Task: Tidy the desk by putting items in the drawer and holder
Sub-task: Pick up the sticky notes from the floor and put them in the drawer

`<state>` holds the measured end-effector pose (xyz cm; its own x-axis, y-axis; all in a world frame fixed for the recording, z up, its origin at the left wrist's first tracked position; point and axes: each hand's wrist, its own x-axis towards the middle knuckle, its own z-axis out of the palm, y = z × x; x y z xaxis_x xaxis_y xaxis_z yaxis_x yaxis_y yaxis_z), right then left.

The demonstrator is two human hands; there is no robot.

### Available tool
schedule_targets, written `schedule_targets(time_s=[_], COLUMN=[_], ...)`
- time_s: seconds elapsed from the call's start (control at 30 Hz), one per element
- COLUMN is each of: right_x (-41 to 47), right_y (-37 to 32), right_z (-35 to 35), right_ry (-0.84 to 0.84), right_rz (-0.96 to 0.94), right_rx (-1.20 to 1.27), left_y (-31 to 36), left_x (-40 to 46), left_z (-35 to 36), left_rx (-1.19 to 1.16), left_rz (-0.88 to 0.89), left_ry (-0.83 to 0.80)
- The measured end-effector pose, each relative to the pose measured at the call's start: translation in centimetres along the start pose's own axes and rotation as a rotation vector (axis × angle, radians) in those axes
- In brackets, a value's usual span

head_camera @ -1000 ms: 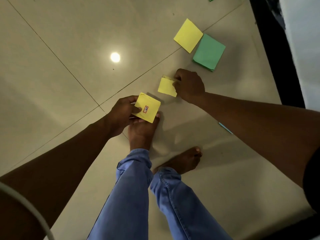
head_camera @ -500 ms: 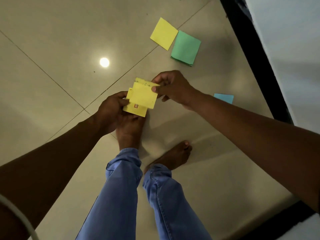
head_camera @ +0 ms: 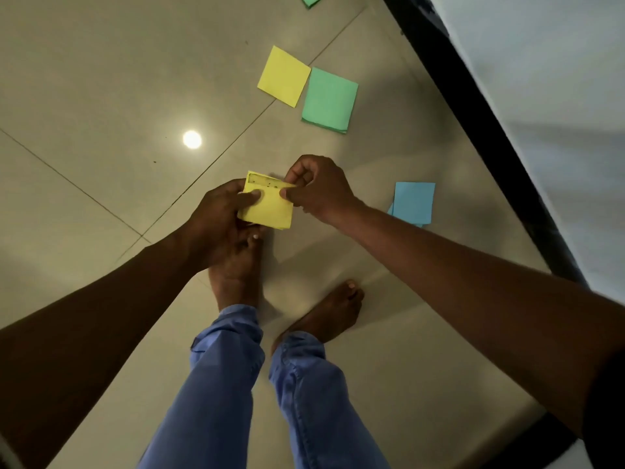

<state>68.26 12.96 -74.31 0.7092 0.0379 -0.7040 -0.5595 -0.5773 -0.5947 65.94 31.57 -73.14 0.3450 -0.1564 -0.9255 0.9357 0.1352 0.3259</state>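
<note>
Fingers of left hand and right hand both pinch the yellow sticky-note stack — light, floppy, sheets slide; grip edges at 3 and 9 o'clock.

Both hands on one yellow note stack, left hand gripping underneath, right hand pinching its top edge, above tiled floor strewn with green pad, blue pad.

Shiny floor, soft paper

You stand on smooth, glossy floor tiles that shine back a lamp. The yellow pad you hold is matt paper, like the green pad and blue pad. Your trousers are blue denim cloth.
</note>
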Motion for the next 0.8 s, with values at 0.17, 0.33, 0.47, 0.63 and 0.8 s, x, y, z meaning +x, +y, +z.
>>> schedule_targets(time_s=[0.17,0.33,0.47,0.63,0.8], right_x=[-0.1,3.0,8.1,12.6,14.6], right_y=[0.8,-0.2,0.1,0.4,-0.2], right_z=[-0.4,-2.3,-4.6,-6.6,-7.0], right_ry=[0.015,0.104,0.240,0.307,0.286], right_rz=[-0.016,-0.094,-0.099,-0.101,-0.038], right_rx=[-0.101,-0.182,-0.373,-0.722,-0.852], left_y=[-0.8,-1.1,-1.0,-0.8,-0.2], left_x=[0.9,2.0,2.4,2.9,3.4], left_z=[0.9,0.3,-0.4,-0.7,-0.6], left_rx=[0.040,0.009,-0.004,-0.041,-0.063], left_rz=[0.063,0.064,0.045,0.038,0.050], left_ry=[0.056,0.067,0.064,0.067,0.037])
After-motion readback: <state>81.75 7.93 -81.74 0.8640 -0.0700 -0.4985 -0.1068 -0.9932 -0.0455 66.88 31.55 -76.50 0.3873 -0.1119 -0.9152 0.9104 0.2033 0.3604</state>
